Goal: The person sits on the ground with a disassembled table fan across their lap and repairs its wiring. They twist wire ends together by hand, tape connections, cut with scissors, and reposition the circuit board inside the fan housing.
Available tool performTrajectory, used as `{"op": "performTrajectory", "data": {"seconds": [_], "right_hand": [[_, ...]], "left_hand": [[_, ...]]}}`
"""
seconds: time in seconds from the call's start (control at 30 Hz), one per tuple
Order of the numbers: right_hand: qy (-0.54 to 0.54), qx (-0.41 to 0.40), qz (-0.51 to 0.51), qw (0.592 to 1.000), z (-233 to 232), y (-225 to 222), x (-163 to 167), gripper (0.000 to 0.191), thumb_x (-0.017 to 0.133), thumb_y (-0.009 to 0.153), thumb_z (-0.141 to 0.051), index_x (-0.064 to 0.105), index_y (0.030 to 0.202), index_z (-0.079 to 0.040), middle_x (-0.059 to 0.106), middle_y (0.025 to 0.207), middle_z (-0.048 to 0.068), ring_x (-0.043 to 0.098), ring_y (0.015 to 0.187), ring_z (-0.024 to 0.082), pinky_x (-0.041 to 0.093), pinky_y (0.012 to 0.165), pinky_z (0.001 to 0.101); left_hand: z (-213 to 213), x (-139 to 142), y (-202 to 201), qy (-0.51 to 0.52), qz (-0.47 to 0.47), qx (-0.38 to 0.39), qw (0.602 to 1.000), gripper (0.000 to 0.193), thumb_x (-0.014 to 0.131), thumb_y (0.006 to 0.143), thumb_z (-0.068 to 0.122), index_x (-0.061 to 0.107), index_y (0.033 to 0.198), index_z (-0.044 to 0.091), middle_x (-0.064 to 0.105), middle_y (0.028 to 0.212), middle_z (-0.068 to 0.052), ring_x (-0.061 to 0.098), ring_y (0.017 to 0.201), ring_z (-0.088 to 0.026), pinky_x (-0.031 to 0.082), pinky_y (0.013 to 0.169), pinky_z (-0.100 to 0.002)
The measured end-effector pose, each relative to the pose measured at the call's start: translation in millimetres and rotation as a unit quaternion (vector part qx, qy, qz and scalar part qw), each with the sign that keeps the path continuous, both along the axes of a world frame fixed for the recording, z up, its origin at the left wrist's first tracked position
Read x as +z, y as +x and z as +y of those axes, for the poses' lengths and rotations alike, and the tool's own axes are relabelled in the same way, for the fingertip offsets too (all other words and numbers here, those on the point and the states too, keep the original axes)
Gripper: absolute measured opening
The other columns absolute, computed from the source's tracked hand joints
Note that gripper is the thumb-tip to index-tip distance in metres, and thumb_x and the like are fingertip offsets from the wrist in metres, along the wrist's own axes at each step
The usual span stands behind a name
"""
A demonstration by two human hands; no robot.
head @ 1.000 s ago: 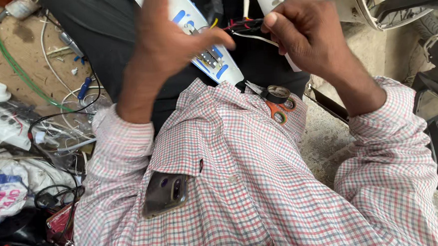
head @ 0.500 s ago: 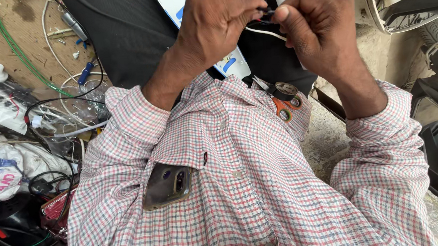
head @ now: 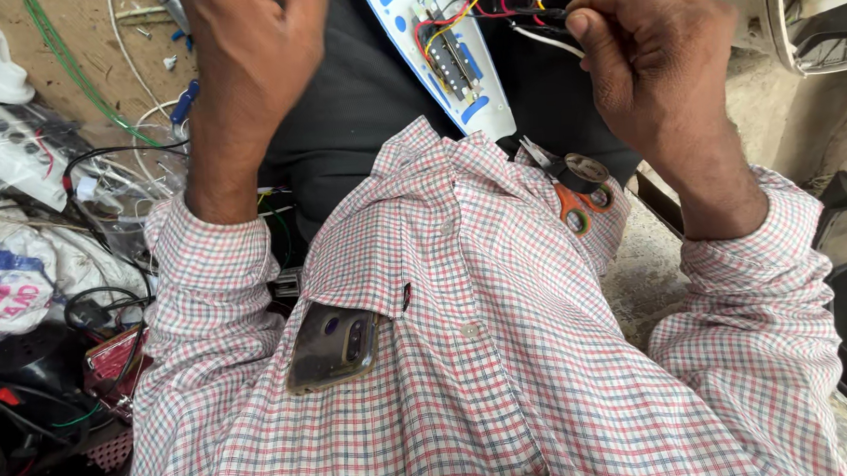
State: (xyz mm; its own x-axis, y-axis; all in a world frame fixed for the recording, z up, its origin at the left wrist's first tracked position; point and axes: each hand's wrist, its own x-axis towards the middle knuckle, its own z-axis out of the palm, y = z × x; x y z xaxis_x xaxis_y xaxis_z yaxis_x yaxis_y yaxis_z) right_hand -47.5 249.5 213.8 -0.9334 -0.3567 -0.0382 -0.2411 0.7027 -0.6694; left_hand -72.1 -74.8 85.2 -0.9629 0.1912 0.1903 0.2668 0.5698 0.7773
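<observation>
1. The right hand (head: pixel 661 71) is pinched shut on a bundle of wires (head: pixel 528 15), thumb and fingers pressing the black strand at the top of the view.
2. The wires, red, yellow, white and black, run from that hand down into a white board (head: pixel 453 63) with blue marks, which rests on the dark lap (head: pixel 359 106) just above the checked shirt (head: pixel 469 361).
3. The left hand (head: pixel 254 54) is raised beside the board, curled into a loose fist; whether it grips anything I cannot tell.
4. Orange-handled scissors (head: pixel 581 201) lie on the lap below the right wrist.
5. A phone (head: pixel 332 344) sits in the shirt pocket
</observation>
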Motion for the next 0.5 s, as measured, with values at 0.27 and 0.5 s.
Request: {"op": "performTrajectory", "data": {"seconds": [0.27,0.5], "right_hand": [[-0.167,-0.118,-0.128,0.971,19.0,11.7,-1.3,0.027,0.063,0.126,-0.013,0.067,0.106,0.004,0.067,0.083,0.006,0.066,0.067,0.010,0.053,0.059,0.0214],[-0.203,-0.118,-0.147,0.961,21.1,15.8,-10.2,0.023,0.060,0.123,-0.015,0.068,0.112,0.003,0.069,0.090,0.007,0.068,0.072,0.010,0.055,0.063,0.0211]], "left_hand": [[36.3,7.3,4.4,0.030,0.049,-0.172,0.983,0.020,0.071,0.104,-0.003,0.065,0.121,0.005,0.067,0.102,-0.012,0.064,0.085,-0.030,0.049,0.078,-0.044],[46.5,-7.7,9.7,0.026,0.060,-0.233,0.970,0.037,0.071,0.097,0.000,0.053,0.129,0.001,0.070,0.110,-0.003,0.064,0.093,-0.025,0.050,0.083,-0.044]]}}
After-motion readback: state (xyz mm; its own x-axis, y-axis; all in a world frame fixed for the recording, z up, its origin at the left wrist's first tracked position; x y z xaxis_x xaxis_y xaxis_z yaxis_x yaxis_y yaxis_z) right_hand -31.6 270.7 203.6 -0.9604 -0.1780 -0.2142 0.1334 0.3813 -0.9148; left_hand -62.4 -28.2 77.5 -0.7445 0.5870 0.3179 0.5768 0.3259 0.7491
